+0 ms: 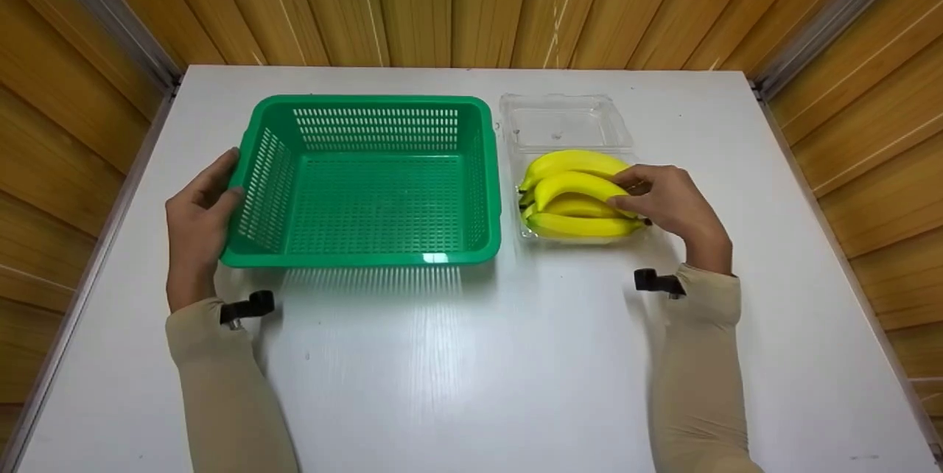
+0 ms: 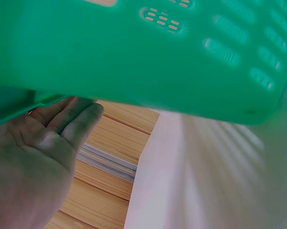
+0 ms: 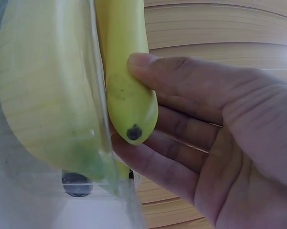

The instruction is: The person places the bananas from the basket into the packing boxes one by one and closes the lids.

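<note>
A green plastic basket [image 1: 372, 260] with slotted walls stands on the left of the table. My left hand [image 1: 199, 219] rests against its left rim, fingers fairly straight; in the left wrist view, the hand [image 2: 33, 148] lies beside the basket wall [image 2: 133, 62], with the thumb hidden. To the right, several yellow bananas lie in a clear plastic clamshell box [image 1: 527, 235]. My right hand [image 1: 670, 200] pinches the end of the top banana [image 1: 571, 181]. In the right wrist view, the thumb presses one side of this banana [image 3: 126, 33] and fingers lie along the other.
The box's clear lid [image 1: 567, 123] lies folded back behind the bananas. Everything stands on a white table [image 1: 442, 384]. Wood-slat panels [image 1: 471, 5] rise behind it and along both sides. The box sits close to the basket's right side.
</note>
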`<state>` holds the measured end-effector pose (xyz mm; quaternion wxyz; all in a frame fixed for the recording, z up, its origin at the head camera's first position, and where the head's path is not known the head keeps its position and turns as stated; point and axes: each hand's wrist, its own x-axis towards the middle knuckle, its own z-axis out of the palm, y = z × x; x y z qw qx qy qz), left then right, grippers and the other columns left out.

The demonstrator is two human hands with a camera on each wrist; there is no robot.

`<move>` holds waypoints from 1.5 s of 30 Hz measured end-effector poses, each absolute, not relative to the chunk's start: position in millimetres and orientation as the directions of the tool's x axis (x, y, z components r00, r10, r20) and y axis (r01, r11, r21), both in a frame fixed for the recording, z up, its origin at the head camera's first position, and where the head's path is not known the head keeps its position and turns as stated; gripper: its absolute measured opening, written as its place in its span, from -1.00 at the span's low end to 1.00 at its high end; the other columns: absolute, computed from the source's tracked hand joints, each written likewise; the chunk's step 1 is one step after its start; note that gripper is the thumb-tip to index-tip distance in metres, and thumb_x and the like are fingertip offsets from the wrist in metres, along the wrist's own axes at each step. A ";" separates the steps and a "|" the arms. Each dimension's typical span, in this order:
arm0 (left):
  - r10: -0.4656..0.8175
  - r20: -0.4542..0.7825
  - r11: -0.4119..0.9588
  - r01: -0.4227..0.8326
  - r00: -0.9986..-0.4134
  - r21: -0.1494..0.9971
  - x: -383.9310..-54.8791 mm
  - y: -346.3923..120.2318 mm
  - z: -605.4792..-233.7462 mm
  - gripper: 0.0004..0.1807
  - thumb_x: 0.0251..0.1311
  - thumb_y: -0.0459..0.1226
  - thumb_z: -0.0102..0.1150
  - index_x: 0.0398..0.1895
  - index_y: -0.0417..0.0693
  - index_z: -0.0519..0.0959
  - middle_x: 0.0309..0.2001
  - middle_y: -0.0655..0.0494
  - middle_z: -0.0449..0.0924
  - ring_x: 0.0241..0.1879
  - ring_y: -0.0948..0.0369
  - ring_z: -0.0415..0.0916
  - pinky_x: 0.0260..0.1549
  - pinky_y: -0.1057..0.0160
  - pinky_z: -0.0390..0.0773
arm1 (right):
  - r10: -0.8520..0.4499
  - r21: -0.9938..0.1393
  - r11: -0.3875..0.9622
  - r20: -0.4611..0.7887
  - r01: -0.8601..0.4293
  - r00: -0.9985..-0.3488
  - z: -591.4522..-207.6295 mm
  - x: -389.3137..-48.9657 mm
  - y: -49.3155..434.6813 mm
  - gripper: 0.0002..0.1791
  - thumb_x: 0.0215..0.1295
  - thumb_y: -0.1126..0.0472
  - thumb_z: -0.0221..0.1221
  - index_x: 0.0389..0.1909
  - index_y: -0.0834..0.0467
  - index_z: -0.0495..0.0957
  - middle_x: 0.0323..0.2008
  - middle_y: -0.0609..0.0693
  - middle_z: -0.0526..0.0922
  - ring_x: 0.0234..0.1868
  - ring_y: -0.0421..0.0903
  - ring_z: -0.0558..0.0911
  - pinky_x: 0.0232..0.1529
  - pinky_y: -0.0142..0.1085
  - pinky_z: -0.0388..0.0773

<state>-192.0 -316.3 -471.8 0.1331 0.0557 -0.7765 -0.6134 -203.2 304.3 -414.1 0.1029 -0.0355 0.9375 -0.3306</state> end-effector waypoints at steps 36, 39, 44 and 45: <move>-0.241 0.113 0.255 0.049 -0.964 0.966 -191.4 -314.8 -467.1 -0.48 0.56 -0.31 0.08 0.52 0.13 0.49 0.45 0.06 0.51 0.37 0.14 0.47 0.35 0.19 0.44 | -0.089 -0.600 0.798 -0.192 0.045 -0.977 -406.5 -199.5 304.6 -0.51 0.44 0.05 0.38 0.25 0.23 0.66 0.15 0.24 0.70 0.09 0.14 0.69 0.02 -0.11 0.65; -0.236 0.114 0.270 0.047 -0.965 0.962 -190.5 -315.1 -467.0 -0.48 0.57 -0.30 0.07 0.53 0.13 0.48 0.46 0.08 0.51 0.37 0.14 0.47 0.35 0.19 0.44 | -0.089 -0.601 0.798 -0.181 0.038 -0.980 -406.7 -199.2 305.2 -0.51 0.44 0.05 0.39 0.25 0.23 0.66 0.14 0.23 0.70 0.09 0.14 0.69 0.06 -0.05 0.64; -0.234 0.116 0.282 0.047 -0.965 0.958 -190.6 -316.6 -467.9 -0.48 0.58 -0.28 0.07 0.54 0.13 0.46 0.47 0.10 0.49 0.39 0.14 0.46 0.38 0.17 0.42 | -0.095 -0.603 0.797 -0.171 0.028 -0.981 -408.6 -200.4 305.2 -0.52 0.43 0.04 0.39 0.23 0.24 0.67 0.12 0.23 0.71 0.10 0.13 0.68 0.08 -0.02 0.62; -0.234 0.118 0.278 0.050 -0.965 0.959 -190.7 -316.5 -468.1 -0.48 0.58 -0.29 0.07 0.54 0.13 0.46 0.47 0.10 0.49 0.39 0.14 0.46 0.39 0.17 0.41 | -0.095 -0.604 0.797 -0.171 0.028 -0.981 -408.7 -200.4 305.3 -0.52 0.43 0.04 0.40 0.23 0.24 0.67 0.12 0.23 0.71 0.09 0.13 0.67 0.09 -0.01 0.62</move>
